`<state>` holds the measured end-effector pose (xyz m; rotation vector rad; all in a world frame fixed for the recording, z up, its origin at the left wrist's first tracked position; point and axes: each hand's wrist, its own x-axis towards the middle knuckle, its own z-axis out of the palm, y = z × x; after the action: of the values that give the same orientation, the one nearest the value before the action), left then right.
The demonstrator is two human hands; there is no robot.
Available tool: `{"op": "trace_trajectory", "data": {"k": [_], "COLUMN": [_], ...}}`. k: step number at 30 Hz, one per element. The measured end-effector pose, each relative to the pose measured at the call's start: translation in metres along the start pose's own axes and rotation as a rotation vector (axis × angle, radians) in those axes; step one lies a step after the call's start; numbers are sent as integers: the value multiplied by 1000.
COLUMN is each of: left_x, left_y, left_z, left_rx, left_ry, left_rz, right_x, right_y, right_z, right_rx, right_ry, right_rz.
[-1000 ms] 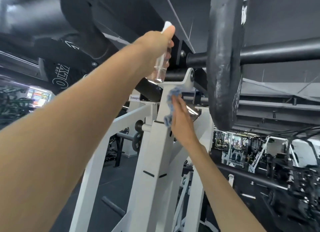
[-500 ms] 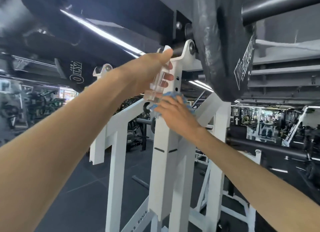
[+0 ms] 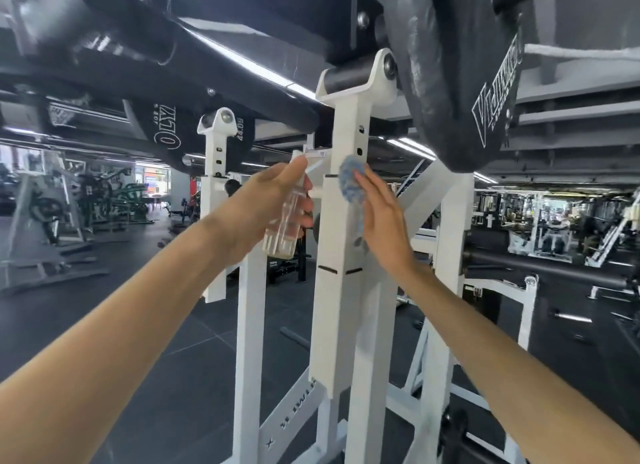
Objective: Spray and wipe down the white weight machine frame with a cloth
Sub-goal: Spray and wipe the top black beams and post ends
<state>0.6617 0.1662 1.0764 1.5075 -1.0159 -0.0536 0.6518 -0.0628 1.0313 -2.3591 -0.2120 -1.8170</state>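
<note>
The white weight machine frame [image 3: 341,308] rises as an upright post in the middle of the view. My right hand [image 3: 382,218] presses a blue cloth [image 3: 351,183] flat against the right side of that post, just below its adjustment holes. My left hand [image 3: 273,204] grips a clear spray bottle [image 3: 285,228] with a white nozzle, held close to the left of the same post. Most of the cloth lies under my palm and fingers.
A large black weight plate [image 3: 450,69] hangs on a bar above right of the post. A black padded arm [image 3: 194,48] crosses overhead at left, with another black plate [image 3: 166,128] behind. A second white upright [image 3: 216,200] stands further left. Other gym machines fill the background on a dark floor.
Both hands have come down the post from its top bracket. The cloth slid down the upright with my right hand, and the bottle dropped lower beside it. The view tilted downward.
</note>
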Motion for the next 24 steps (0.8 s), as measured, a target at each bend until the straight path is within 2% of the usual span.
{"op": "trace_trajectory", "data": {"k": [3, 7, 10, 14, 16, 20, 24], "left_x": [-1, 4, 11, 20, 21, 19, 3], "left_y": [-10, -18, -21, -28, -30, -31, -47], "left_z": [7, 18, 33, 68, 82, 97, 123], "left_rx": [-38, 81, 136, 42, 45, -9, -11], "left_ry": [48, 114, 144, 340, 459, 607, 627], "left_rz": [-23, 23, 32, -45, -72, -107, -170], "right_x": [-34, -88, -56, 11, -5, -68, -82], "right_y": [-1, 20, 41, 43, 46, 77, 73], "right_z": [28, 27, 17, 22, 30, 24, 28], "right_rx": [92, 51, 44, 212, 227, 156, 306], "right_ry": [72, -16, -78, 125, 109, -47, 49], "right_rz": [89, -63, -218, -41, -103, -373, -241]}}
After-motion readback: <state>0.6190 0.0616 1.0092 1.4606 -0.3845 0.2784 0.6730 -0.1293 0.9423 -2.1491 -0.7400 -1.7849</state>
